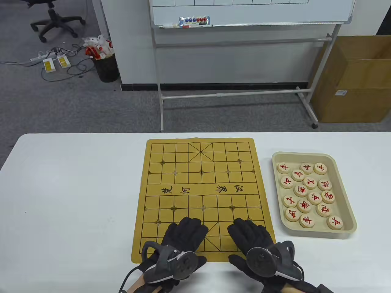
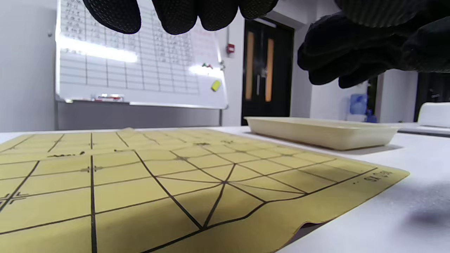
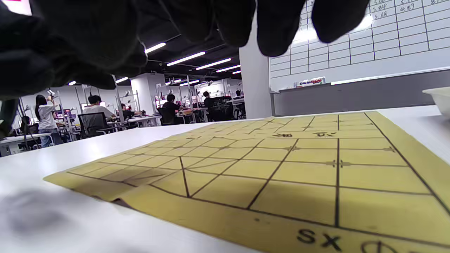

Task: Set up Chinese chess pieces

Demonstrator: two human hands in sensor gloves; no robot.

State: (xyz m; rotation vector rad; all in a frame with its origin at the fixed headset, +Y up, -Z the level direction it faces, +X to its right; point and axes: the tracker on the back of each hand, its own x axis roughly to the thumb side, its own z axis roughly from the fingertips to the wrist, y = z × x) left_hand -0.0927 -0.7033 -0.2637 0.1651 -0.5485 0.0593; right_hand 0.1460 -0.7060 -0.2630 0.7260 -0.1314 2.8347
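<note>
The setting is an open-plan office. A white table (image 1: 76, 189) stands on grey carpet (image 1: 76, 100). At 12 o'clock from the table, a rolling whiteboard (image 1: 250, 12) carries a ruled grid and markers in its tray. At 10 o'clock are a swivel chair (image 1: 56, 19), power strips (image 1: 56, 62) with loose cables, and a full waste bin (image 1: 105, 67). At 2 o'clock stands a cardboard box (image 1: 354, 79). The right wrist view shows rows of desks (image 3: 147, 119) with seated people (image 3: 93, 114), monitors, and ceiling strip lights (image 3: 186, 58). The left wrist view shows a dark double door (image 2: 267, 70) and a water bottle (image 2: 358, 103).
</note>
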